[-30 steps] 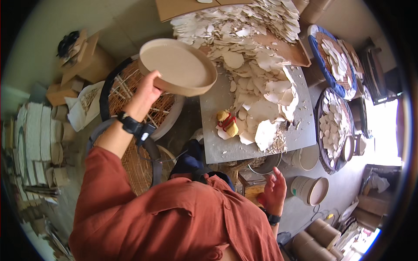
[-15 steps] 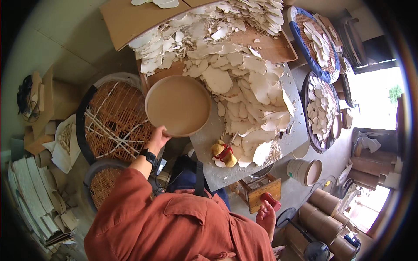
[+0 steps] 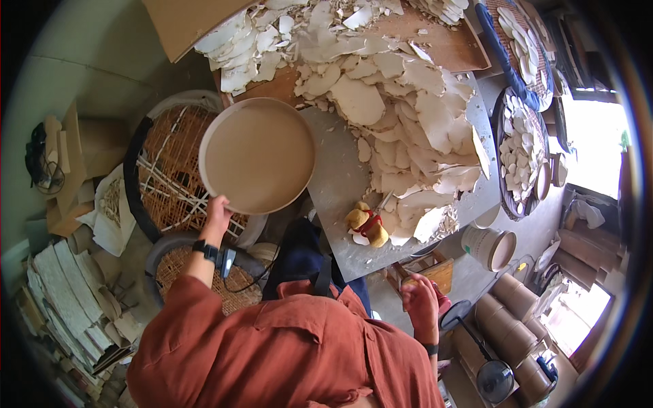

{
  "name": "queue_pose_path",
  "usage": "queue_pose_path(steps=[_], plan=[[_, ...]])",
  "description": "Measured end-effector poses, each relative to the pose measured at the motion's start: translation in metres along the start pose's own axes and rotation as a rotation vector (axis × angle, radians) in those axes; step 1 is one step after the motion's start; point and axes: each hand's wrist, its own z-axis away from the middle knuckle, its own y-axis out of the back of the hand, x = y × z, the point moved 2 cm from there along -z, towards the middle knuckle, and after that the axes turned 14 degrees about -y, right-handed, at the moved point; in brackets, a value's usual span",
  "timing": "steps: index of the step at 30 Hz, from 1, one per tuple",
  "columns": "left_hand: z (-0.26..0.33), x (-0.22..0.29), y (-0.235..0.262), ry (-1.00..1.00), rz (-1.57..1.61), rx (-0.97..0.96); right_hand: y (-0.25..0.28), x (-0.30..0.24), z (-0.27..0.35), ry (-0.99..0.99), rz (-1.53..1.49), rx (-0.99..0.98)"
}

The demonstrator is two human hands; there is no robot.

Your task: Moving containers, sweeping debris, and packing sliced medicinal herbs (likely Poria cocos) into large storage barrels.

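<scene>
My left hand (image 3: 218,216) grips the near rim of a round, tan, open-topped tub (image 3: 258,156), with the fingers hooked over its edge. The tub's smooth inside faces up and nothing shows in it. It hangs beside the left edge of a grey metal table (image 3: 333,241), partly over a round woven tray (image 3: 173,183). On the table lies a heap of thin, pale, irregular slices (image 3: 415,122). My right hand (image 3: 420,302) is raised off the table's near right side, fingers loosely bent and apart, with nothing visible in it. A red object (image 3: 443,301) shows partly behind it.
A small yellow plush toy (image 3: 367,223) sits on the table's near edge. A wooden stool (image 3: 437,273) and a pale bucket (image 3: 488,248) stand to the right, near brown drums (image 3: 500,323). More slices fill round trays (image 3: 520,149). Stacked sheets (image 3: 64,292) stand at the left.
My left hand and the tub have moved left and slightly nearer, away from the slices. My right hand has risen and now partly covers the red object. The view has shifted a little.
</scene>
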Motion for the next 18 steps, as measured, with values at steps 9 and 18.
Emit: queue_pose_path(steps=[9, 18], plan=[[0.104, -0.003, 0.048, 0.041, 0.242, 0.209, -0.246, -0.081, -0.121, 0.255, 0.894, -0.636], [0.084, -0.030, 0.050, -0.144, 0.040, 0.331, -0.400, -0.082, -0.379, 1.671, 1.577, 0.299]])
